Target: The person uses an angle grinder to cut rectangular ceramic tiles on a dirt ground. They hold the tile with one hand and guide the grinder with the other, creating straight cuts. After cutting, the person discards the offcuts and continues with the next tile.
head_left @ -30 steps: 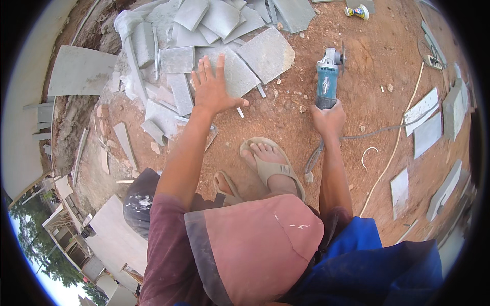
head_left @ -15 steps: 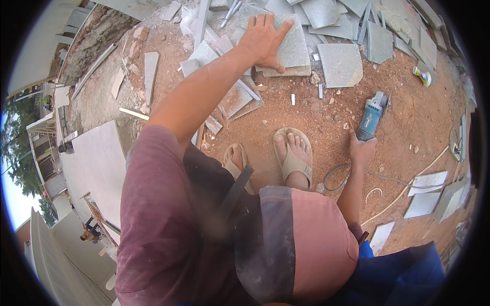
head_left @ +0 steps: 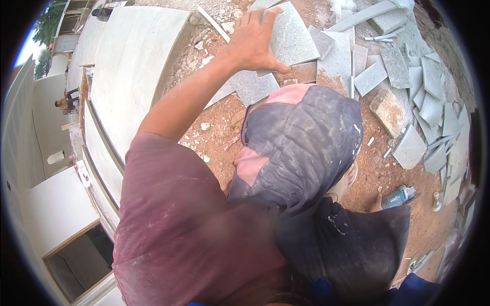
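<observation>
My left hand (head_left: 258, 41) is stretched out with its fingers apart, touching or right beside a grey stone tile (head_left: 295, 40); its thumb lies near the tile's lower corner. My right hand (head_left: 376, 203), mostly hidden by my dark clothing, is at the rear end of a teal angle grinder (head_left: 395, 196) lying low over the dirt, and seems closed on it. Under my left arm are more pale tiles (head_left: 250, 86) on reddish soil. My knee and clothing fill the middle.
Broken tiles (head_left: 429, 102) spread across the right. A small can (head_left: 436, 201) stands beyond the grinder. At the left are a pale concrete slab (head_left: 143, 41), a building with openings (head_left: 76, 257) and another person (head_left: 65, 102) in the distance.
The view has swung left, bringing the slab and building further in. My left arm has reached further left along the tiles; my right hand and grinder are now mostly behind clothing.
</observation>
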